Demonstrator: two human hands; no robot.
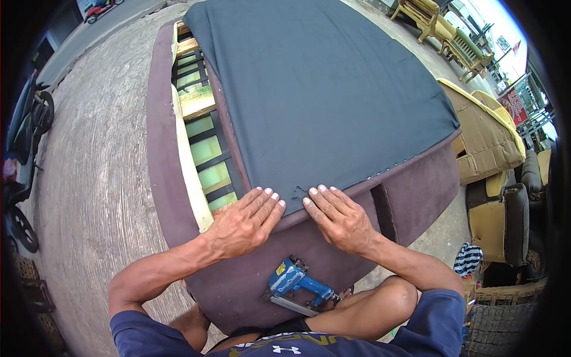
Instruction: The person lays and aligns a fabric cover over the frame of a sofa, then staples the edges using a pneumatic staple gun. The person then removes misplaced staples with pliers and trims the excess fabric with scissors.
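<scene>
A dark grey fabric sheet (321, 101) lies over the underside of a purple upholstered sofa frame (238, 273). My left hand (247, 220) rests on the sheet's near left corner, fingers stretched out flat. Beside it, my right hand (342, 220) presses on the near edge with its fingers extended; both thumbs are mostly hidden. Between the fingertips the cloth shows a small pucker. A blue staple gun (303, 284) lies on the purple upholstery below my hands, close to my leg. Several staples show along the sheet's edge to the right.
Wood slats (197, 102) and black webbing (209, 160) show in the uncovered left strip of the frame. Cushioned furniture parts (496, 223) and a tan padded piece (485, 140) stand at right. A motorbike (27, 149) is parked at left; wooden chairs (446, 35) stand far right.
</scene>
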